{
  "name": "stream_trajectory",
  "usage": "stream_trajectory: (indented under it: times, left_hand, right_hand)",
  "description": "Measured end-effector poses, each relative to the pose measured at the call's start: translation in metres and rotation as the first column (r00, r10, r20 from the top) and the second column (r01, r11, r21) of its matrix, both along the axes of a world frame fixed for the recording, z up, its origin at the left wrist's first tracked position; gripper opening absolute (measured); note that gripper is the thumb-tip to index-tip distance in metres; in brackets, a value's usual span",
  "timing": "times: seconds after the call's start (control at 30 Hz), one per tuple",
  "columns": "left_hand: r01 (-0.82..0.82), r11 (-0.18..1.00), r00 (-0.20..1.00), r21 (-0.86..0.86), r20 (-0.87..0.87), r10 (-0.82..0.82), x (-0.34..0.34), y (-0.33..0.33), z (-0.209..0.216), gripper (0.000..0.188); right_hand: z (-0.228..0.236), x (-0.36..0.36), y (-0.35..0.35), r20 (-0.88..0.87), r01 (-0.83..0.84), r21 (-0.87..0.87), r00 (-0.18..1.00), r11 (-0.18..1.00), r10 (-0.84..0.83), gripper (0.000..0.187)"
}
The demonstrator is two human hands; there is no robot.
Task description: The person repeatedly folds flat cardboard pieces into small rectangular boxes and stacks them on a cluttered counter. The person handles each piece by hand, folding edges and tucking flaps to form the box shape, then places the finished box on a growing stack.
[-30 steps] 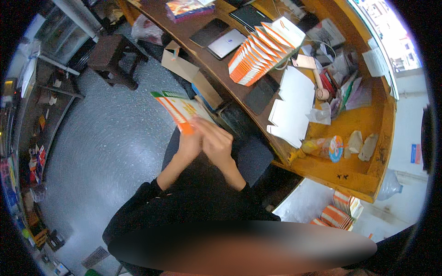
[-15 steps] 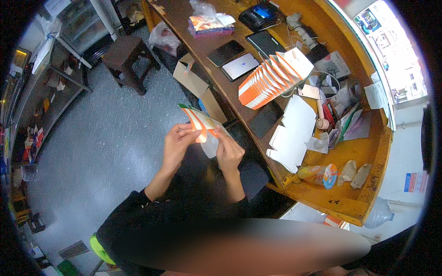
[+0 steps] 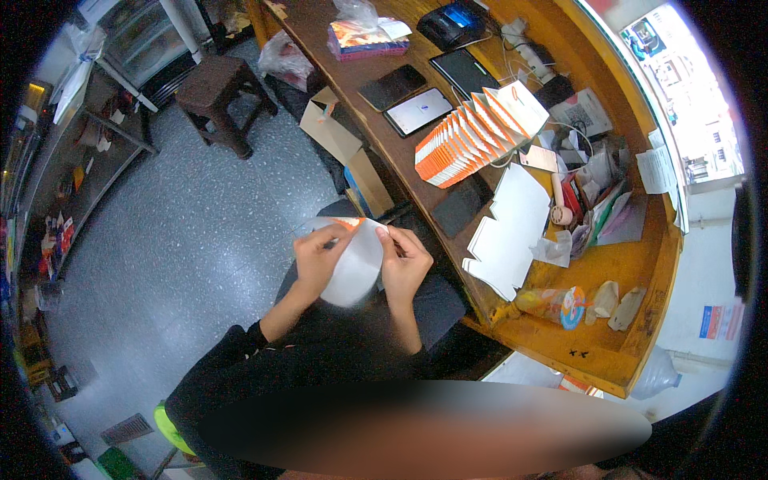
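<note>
Between my two hands is a sheet of thin card (image 3: 356,268), its plain white side facing up and an orange and white strip along the far edge. My left hand (image 3: 318,258) is closed on the card's upper left, thumb and fingers pinching by the orange part. At the upper right corner my right hand (image 3: 406,264) pinches it, fingertips together. The card hangs over my lap, in front of the desk. On the desk (image 3: 352,88) stands a row of folded orange and white paper packets (image 3: 480,132), packed tightly and fanned at the far end.
White die-cut sheets (image 3: 508,232) and a dark flat case (image 3: 460,208) lie near the desk's edge. Behind are two phones (image 3: 418,112), a tissue box (image 3: 368,40) and a card terminal (image 3: 452,28). A plastic cup (image 3: 552,304) lies at right; a stool (image 3: 224,100) stands far left.
The card has turned in my hands, so its white side now shows broadly where the printed orange and green side was. My right hand has shifted slightly right.
</note>
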State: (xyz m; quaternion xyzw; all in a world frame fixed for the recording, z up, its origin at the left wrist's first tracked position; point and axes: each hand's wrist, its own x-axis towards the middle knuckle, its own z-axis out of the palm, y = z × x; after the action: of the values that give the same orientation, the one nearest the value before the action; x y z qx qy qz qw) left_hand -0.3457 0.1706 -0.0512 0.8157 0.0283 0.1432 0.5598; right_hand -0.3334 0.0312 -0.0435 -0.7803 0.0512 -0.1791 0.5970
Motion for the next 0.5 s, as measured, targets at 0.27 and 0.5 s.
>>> stream_trajectory:
  times: [0.27, 0.5]
  left_hand:
    - [-0.052, 0.998, 0.968, 0.03, 0.249, 0.043, -0.007, -0.018, -0.016, 0.013]
    - [-0.009, 0.948, 1.0, -0.317, -0.013, 0.005, -0.007, -0.009, -0.011, 0.01]
  right_hand:
    - [0.002, -0.008, 0.021, 0.088, 0.05, -0.083, 0.995, 0.995, -0.043, 0.012]
    - [0.0, -0.012, 0.021, 0.156, 0.012, -0.154, 0.988, 0.988, 0.012, 0.013]
